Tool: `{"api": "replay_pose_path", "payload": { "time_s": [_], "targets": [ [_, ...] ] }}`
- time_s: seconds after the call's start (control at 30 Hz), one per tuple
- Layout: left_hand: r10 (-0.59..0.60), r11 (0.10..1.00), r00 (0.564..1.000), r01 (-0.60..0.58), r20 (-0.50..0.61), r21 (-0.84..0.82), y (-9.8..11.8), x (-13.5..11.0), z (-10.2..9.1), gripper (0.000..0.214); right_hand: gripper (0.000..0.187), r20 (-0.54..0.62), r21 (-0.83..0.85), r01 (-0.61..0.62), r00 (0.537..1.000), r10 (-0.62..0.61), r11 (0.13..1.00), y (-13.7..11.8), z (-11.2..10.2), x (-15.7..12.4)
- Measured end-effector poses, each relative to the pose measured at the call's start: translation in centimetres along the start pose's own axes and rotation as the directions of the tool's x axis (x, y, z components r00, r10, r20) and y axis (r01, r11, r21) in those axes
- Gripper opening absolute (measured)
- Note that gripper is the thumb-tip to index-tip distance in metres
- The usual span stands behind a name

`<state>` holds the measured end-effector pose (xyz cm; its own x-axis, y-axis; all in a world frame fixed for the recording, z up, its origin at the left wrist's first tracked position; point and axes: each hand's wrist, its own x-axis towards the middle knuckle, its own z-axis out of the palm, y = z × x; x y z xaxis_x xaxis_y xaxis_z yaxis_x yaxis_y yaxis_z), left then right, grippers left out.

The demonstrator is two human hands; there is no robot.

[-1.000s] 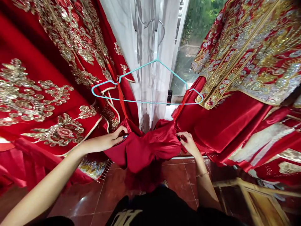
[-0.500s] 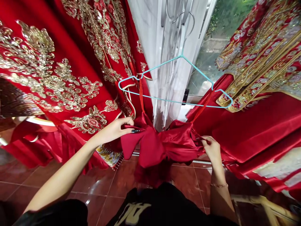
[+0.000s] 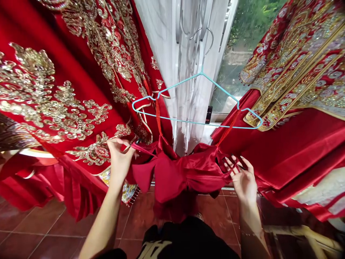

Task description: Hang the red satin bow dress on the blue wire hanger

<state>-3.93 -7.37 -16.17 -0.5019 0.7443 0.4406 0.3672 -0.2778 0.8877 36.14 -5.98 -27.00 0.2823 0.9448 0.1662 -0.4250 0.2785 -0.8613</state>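
Note:
A dark red satin dress (image 3: 202, 167) with a large bow (image 3: 168, 176) hangs by thin red straps from a light blue hanger (image 3: 221, 84). My left hand (image 3: 121, 154) is closed in a pinch at the dress's upper left edge, beside the bow. On the other side, my right hand (image 3: 245, 180) is turned palm up with its fingers spread. A thin red cord (image 3: 235, 166) runs across those fingers at the dress's right edge. Whether the fingers grip the cord is unclear.
Red gowns with gold sequins (image 3: 71, 108) hang close on the left. A beaded red and gold garment (image 3: 293, 64) hangs on the right. Behind the hanger are a white curtain (image 3: 161, 43), a window (image 3: 237, 54) and a phone (image 3: 208, 115). Red tiles (image 3: 137, 219) cover the floor.
My left hand has moved left and turned more upright, pulling at the dress's edge. My right hand has gone from a pinch to spread fingers, palm up. The view has shifted slightly.

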Motion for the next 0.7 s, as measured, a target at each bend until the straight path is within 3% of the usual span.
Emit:
{"api": "replay_pose_path", "payload": {
  "time_s": [0.1,0.2,0.27,0.37,0.53,0.6,0.7],
  "targets": [
    [-0.242,0.951,0.963,0.26,0.117,-0.169,-0.8,-1.3,0.4,0.043,0.059,-0.04,-0.16,0.162,0.985,-0.17,0.974,0.6,0.6,0.6],
    [-0.363,0.886,0.924,0.383,0.12,-0.263,-1.2,-2.2,0.5,0.039,0.092,-0.065,-0.306,0.268,0.951,-0.301,0.913,0.9,0.8,1.9],
    [-0.409,0.841,0.903,0.428,0.129,-0.331,-1.4,-2.2,0.3,0.04,0.102,-0.087,-0.336,0.282,0.941,-0.328,0.898,0.7,1.0,2.7],
    [-0.421,0.807,0.892,0.452,0.168,-0.38,-1.7,-1.7,-0.4,0.045,0.092,-0.095,-0.359,0.303,0.929,-0.358,0.883,0.0,1.6,3.4],
    [-0.46,0.824,0.864,0.501,0.203,-0.264,-2.5,-2.1,-1.3,0.05,0.06,-0.101,-0.297,0.407,0.886,-0.452,0.864,-0.4,2.6,3.6],
    [-0.483,0.823,0.847,0.526,0.221,-0.216,-3.0,-2.6,-1.4,0.054,0.058,-0.1,-0.286,0.406,0.888,-0.448,0.868,-0.2,2.6,3.4],
    [-0.48,0.836,0.851,0.518,0.215,-0.182,-3.5,-3.0,-1.4,0.039,0.065,-0.063,-0.301,0.384,0.905,-0.42,0.873,-0.1,2.2,2.9]
  ]
}}
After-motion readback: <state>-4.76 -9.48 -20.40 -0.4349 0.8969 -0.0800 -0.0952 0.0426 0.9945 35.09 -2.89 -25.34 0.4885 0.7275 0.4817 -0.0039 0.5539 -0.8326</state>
